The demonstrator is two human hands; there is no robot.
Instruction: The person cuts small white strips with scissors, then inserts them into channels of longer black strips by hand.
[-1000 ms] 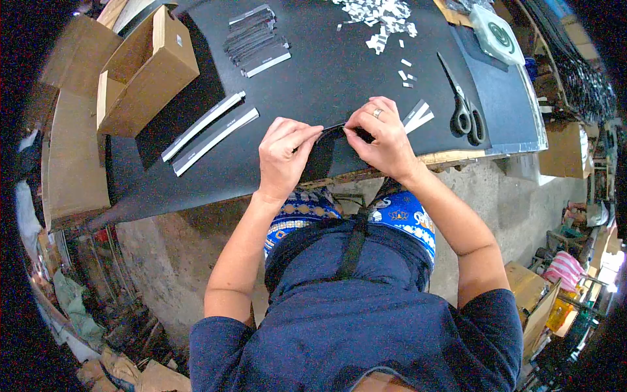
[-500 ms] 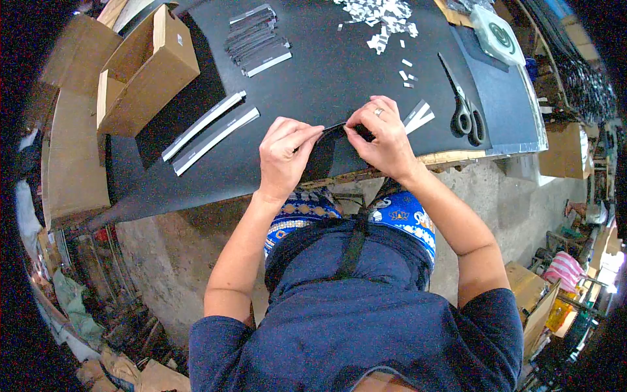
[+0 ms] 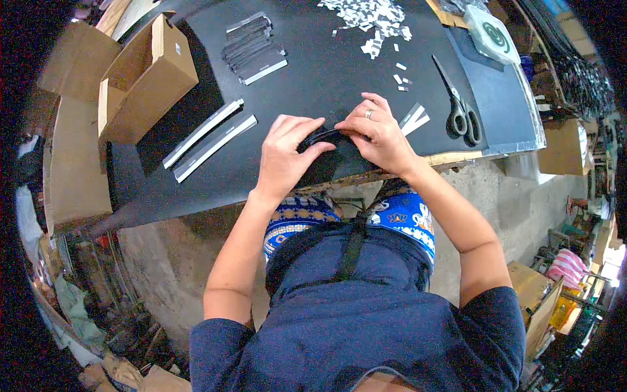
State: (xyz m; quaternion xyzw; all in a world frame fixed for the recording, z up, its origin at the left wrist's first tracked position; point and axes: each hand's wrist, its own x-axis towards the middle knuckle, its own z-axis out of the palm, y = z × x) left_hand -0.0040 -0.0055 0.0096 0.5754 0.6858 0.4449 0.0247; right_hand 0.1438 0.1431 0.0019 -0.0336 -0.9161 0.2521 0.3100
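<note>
My right hand (image 3: 377, 134), with a ring on one finger, pinches a thin black strip (image 3: 320, 136) between thumb and fingertips near the table's front edge. The strip runs leftward into the gap between the thumb and fingers of my left hand (image 3: 285, 151). Those left fingers are spread apart around it, and its far end is hidden by that hand. Two black-and-white strips (image 3: 215, 149) lie to the left of my left hand. Beside my right hand, a few short white-and-grey strips (image 3: 413, 119) rest on the black tabletop (image 3: 313, 78).
Black-handled scissors (image 3: 459, 108) lie on the right. A stack of dark strips (image 3: 251, 49) and a heap of small white cut pieces (image 3: 372, 23) are farther back. An opened cardboard box (image 3: 153, 85) stands at left; a clear plastic container (image 3: 490, 36) sits at back right.
My left thumb and fingers have parted from a pinch on the black strip. My right hand has shifted slightly left, still pinching it. The whole view has turned a little.
</note>
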